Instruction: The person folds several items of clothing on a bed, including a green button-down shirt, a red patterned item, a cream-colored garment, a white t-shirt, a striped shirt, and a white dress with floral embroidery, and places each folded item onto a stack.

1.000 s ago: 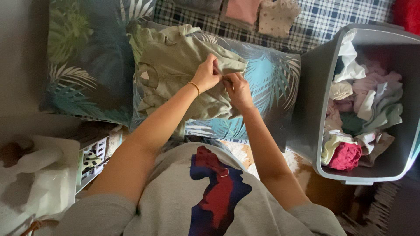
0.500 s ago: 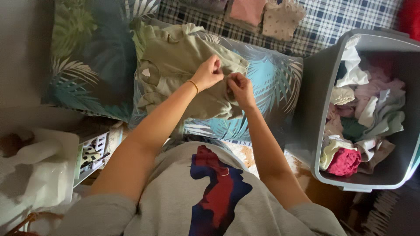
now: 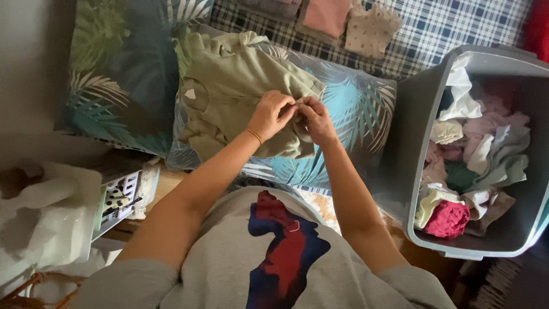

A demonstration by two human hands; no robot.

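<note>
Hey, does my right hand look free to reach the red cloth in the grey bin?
Probably yes. The red cloth lies on top in the open grey bin on that side, but the right hand is pinching the green garment.

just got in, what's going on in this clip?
A person has a pale green garment spread on a leaf-print cushion. The left hand and right hand meet at its right edge, both pinching the fabric. To the right, a grey laundry basket holds a jumble of clothes. Small folded pieces lie on the plaid cover beyond.

Grey laundry bin (image 3: 420, 103) — folded clothes (image 3: 343, 20) on plaid cover (image 3: 457, 23)
</note>
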